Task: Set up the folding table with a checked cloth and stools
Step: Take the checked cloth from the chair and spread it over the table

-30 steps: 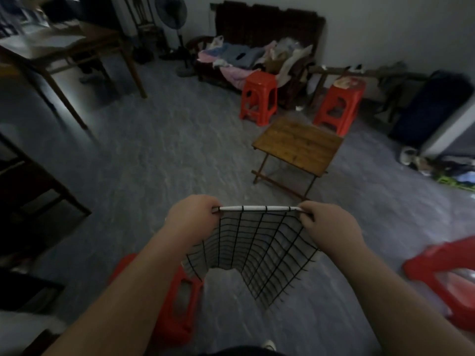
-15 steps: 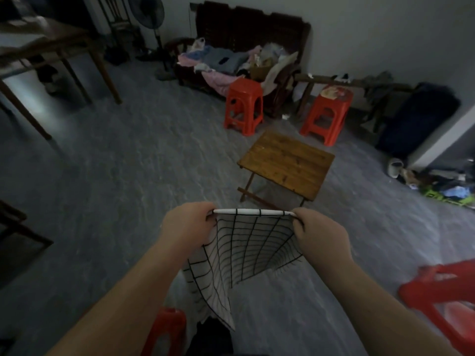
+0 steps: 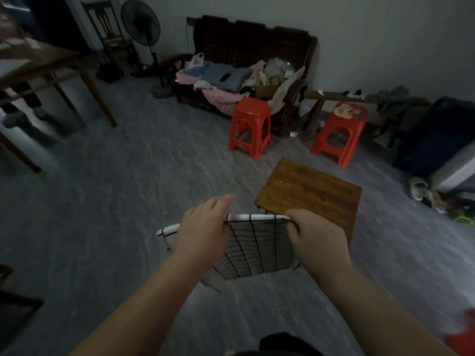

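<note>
- The checked cloth hangs in the air between both hands, on the near side of the folding table, which stands unfolded just beyond them.
- The right hand pinches the top hem with curled fingers.
- The left hand lies over the hem with its fingers pointing forward, and a cloth corner pokes out to its left. Whether its thumb clamps underneath cannot be told.
- The person would do well to pinch both corners firmly and spread the hands wide. The cloth can then be floated over the table's far edge and lowered with its checks square to the sides.
- A red stool and a second stool wait far off, near the wall.
</note>
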